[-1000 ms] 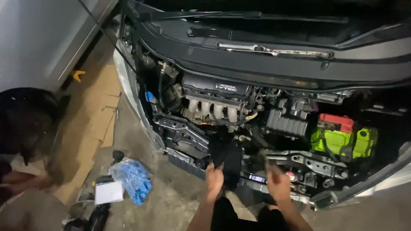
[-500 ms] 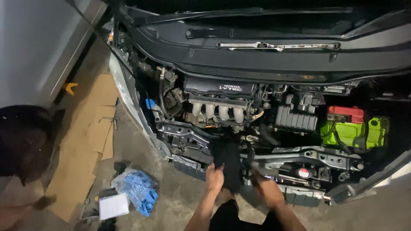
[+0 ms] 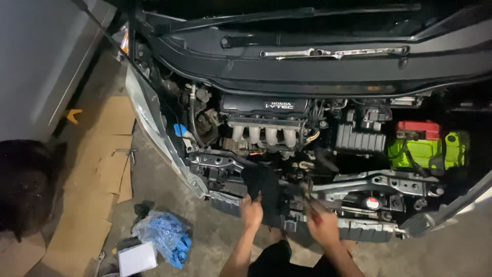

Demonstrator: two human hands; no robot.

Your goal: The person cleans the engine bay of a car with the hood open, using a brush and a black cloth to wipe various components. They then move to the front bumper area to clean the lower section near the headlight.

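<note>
Garage concrete floor point(image 3: 154, 184), cardboard sheets point(image 3: 97, 169) at 9 o'clock | open engine bay point(image 3: 287, 133) at 12, green battery point(image 3: 423, 151) at 3 | your left hand point(image 3: 251, 211) grips the black part point(image 3: 266, 192) at the bay's front edge, 6 o'clock | your right hand point(image 3: 323, 225) is closed on a red-handled tool point(image 3: 311, 205) just beside it | blue bag point(image 3: 166, 237) at 7.

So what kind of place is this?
Most likely a garage or car repair bay: a car's open engine bay with the front bumper off, flattened cardboard on a concrete floor, and both hands at a black part.
</note>
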